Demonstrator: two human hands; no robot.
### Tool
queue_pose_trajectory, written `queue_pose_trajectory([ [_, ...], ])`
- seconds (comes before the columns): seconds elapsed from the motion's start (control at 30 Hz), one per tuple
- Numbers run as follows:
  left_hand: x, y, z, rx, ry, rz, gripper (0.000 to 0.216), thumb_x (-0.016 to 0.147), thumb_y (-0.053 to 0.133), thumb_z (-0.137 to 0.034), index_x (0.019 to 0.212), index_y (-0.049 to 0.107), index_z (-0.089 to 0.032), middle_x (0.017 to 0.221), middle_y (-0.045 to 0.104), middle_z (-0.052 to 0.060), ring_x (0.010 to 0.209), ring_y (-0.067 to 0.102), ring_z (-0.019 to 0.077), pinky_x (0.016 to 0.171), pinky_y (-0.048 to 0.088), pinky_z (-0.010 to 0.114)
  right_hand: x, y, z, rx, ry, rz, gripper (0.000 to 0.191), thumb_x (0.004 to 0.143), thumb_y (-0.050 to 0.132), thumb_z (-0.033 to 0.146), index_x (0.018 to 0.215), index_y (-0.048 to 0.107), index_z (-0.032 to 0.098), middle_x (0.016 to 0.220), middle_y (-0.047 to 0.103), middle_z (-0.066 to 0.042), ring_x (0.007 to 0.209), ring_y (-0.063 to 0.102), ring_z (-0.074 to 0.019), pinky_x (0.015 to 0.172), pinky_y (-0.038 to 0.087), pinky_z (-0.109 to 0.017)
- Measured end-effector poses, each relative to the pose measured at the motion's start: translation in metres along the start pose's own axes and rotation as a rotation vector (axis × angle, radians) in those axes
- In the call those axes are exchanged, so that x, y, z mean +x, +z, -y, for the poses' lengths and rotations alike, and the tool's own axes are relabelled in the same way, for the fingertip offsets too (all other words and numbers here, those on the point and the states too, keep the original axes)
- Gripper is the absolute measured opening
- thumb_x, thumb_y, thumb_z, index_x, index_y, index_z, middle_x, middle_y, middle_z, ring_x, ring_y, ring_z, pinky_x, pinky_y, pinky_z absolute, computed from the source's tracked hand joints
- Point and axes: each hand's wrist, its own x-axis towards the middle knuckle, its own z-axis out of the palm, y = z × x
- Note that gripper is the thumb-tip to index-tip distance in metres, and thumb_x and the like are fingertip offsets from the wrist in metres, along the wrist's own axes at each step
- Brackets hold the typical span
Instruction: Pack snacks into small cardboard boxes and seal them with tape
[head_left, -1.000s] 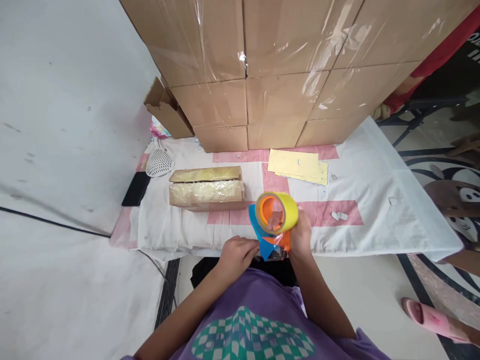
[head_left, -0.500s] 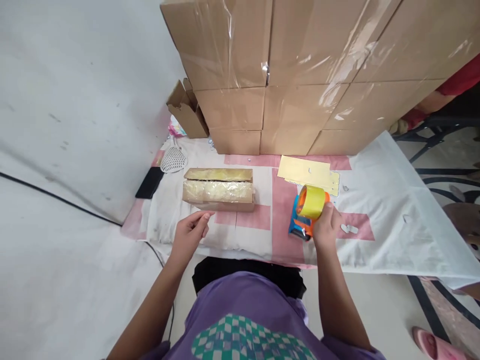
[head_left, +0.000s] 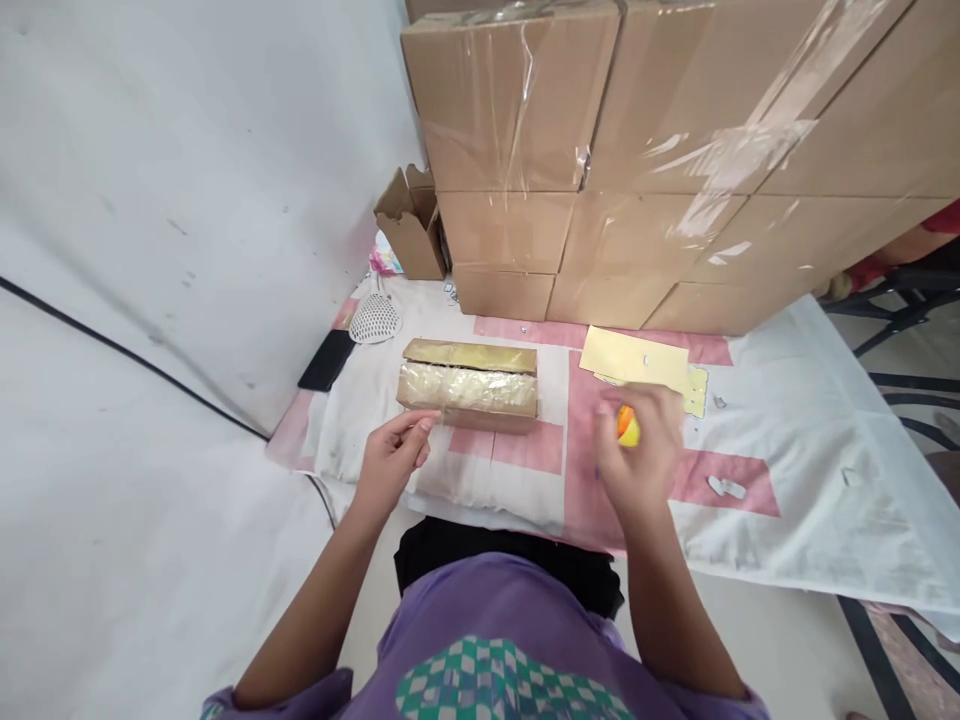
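A small cardboard box (head_left: pixel 469 392) lies on the cloth-covered table, with shiny tape over its top and a dark slit between the top flaps. By its front left corner, my left hand (head_left: pixel 394 455) is closed in a pinch; whatever is between the fingertips is too small or clear to make out. To the right of the box, my slightly blurred right hand (head_left: pixel 643 445) curls around a tape dispenser (head_left: pixel 628 427). Only a bit of orange and yellow shows between thumb and fingers; the hand hides the rest.
Large taped cartons (head_left: pixel 517 230) stand stacked at the back. Yellow cards (head_left: pixel 637 355) lie behind my right hand. On the left are an open carton (head_left: pixel 412 240), a white mesh piece (head_left: pixel 375 317) and a black phone-like slab (head_left: pixel 327 360). White scraps (head_left: pixel 726 488) lie at right.
My right hand has turned over with the tape dispenser, which now hides behind it. The left hand stays pinched by the box. The whole view has shifted, moving the scene rightward.
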Motion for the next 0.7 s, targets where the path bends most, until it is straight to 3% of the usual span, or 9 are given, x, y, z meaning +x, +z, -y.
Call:
queue_pose_trajectory([
  [0.1,-0.002,0.004,-0.003,0.006,0.011,0.05,0.041,0.09,0.068,-0.051,0.104,0.076,-0.014,0.049,0.042,-0.006,0.046,0.037,0.0077,0.048,0.026,0.021,0.029,0.03,0.052,0.173,-0.172,0.424,0.014,0.096,0.061,0.035,0.101,0.069,0.025,0.104,0.066,-0.006,0.104,0.059,-0.0256,0.096,0.041,-0.043],
  [0.2,-0.004,0.005,-0.009,0.035,0.024,0.085,0.041,0.09,0.068,-0.052,0.103,0.076,-0.014,0.05,0.044,-0.006,0.046,0.039,0.0081,0.048,0.028,0.021,0.049,0.061,0.08,0.281,-0.258,0.765,0.008,0.094,0.065,0.028,0.096,0.071,0.023,0.105,0.065,-0.005,0.109,0.057,-0.0243,0.098,0.039,-0.041],
  [0.3,-0.001,0.002,-0.013,0.035,0.03,0.055,0.044,0.091,0.066,-0.052,0.107,0.076,-0.013,0.05,0.044,-0.006,0.048,0.039,0.0081,0.048,0.028,0.021,0.062,0.088,0.091,0.26,-0.304,0.836,0.011,0.093,0.063,0.02,0.085,0.07,0.021,0.101,0.064,-0.004,0.107,0.054,-0.0231,0.097,0.035,-0.04],
  [0.37,0.005,-0.001,-0.016,0.014,0.016,0.02,0.049,0.091,0.066,-0.051,0.119,0.072,-0.012,0.052,0.044,-0.006,0.049,0.039,0.0079,0.05,0.029,0.021,0.07,0.103,0.096,0.219,-0.312,0.825,0.015,0.093,0.061,0.019,0.081,0.069,0.02,0.1,0.064,-0.005,0.105,0.053,-0.0233,0.095,0.033,-0.04],
  [0.5,0.021,-0.011,-0.026,-0.073,-0.039,-0.072,0.076,0.087,0.07,-0.046,0.148,0.049,-0.008,0.057,0.05,-0.008,0.054,0.044,0.0088,0.057,0.036,0.022,0.09,0.133,0.107,0.168,-0.249,0.83,0.02,0.093,0.058,0.021,0.076,0.068,0.019,0.097,0.065,-0.005,0.103,0.053,-0.023,0.092,0.032,-0.039],
  [0.6,0.038,-0.019,-0.03,-0.103,-0.068,-0.126,0.079,0.083,0.069,-0.042,0.149,0.045,-0.005,0.06,0.056,-0.006,0.06,0.051,0.0108,0.063,0.043,0.024,0.105,0.157,0.111,0.144,-0.176,0.924,0.017,0.089,0.06,0.02,0.074,0.068,0.018,0.095,0.068,-0.005,0.093,0.058,-0.0197,0.083,0.037,-0.032],
  [0.7,0.053,-0.025,-0.028,-0.005,-0.095,-0.113,0.074,0.082,0.066,-0.04,0.144,0.048,-0.005,0.062,0.061,-0.003,0.057,0.05,0.0117,0.059,0.041,0.024,0.114,0.181,0.109,0.093,-0.138,1.049,0.016,0.087,0.059,0.018,0.072,0.066,0.017,0.084,0.07,-0.004,0.078,0.06,-0.0161,0.069,0.037,-0.027],
])
